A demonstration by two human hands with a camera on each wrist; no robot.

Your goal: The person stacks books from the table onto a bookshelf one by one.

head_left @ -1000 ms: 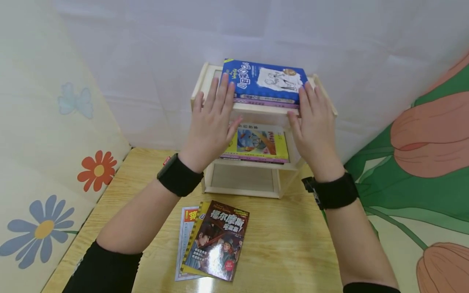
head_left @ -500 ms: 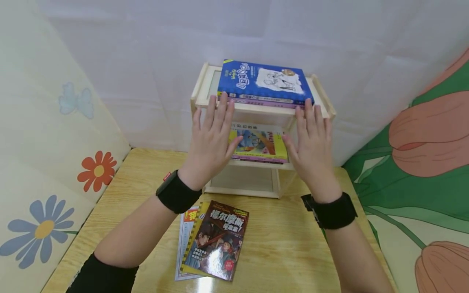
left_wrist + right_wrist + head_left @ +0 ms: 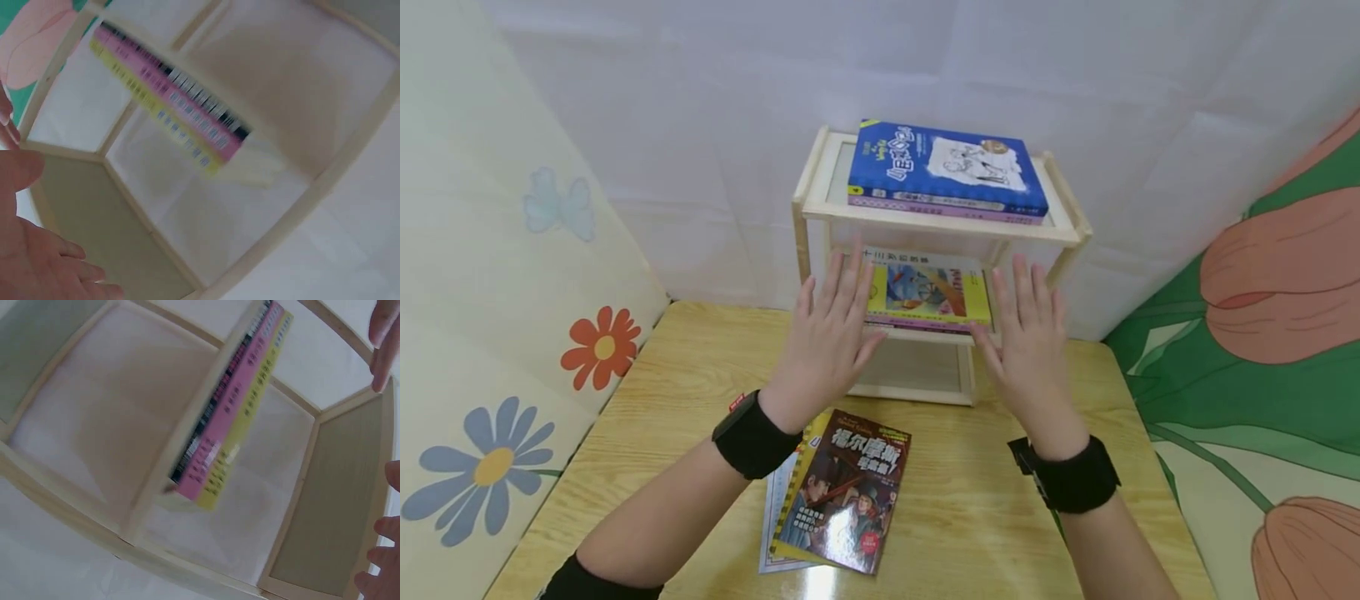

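A white cloth (image 3: 737, 125) is hanging behind a wood-grain table (image 3: 1000, 500), with a daisy-printed panel (image 3: 482, 292) standing at one side and a tulip-printed panel (image 3: 1262, 417) at the other. Both grips are standing wide and unloaded: the left hand (image 3: 826, 342) is stretching its fingers out straight, and the right hand (image 3: 1030, 350) is showing the same extended shape. They are hovering in front of the middle of a pale wooden rack (image 3: 932, 225), well apart from each other, thumbs pointing inward. Between and beyond the fingertips, a yellow book (image 3: 925, 292) is lying flat on the middle shelf, resting on a pink book (image 3: 165, 91) and, lowest, a black book (image 3: 212, 409). Above, on the top shelf, a blue book (image 3: 951, 167) is lying cover up over a pink-spined volume (image 3: 940, 210). A black strap (image 3: 756, 435) is circling each wrist. On the table before the rack, a dark-covered book (image 3: 853, 492) is overlapping a yellow-edged book (image 3: 812, 440), and a pale blue booklet (image 3: 774, 500) is poking out beneath, partly hidden by the left wrist
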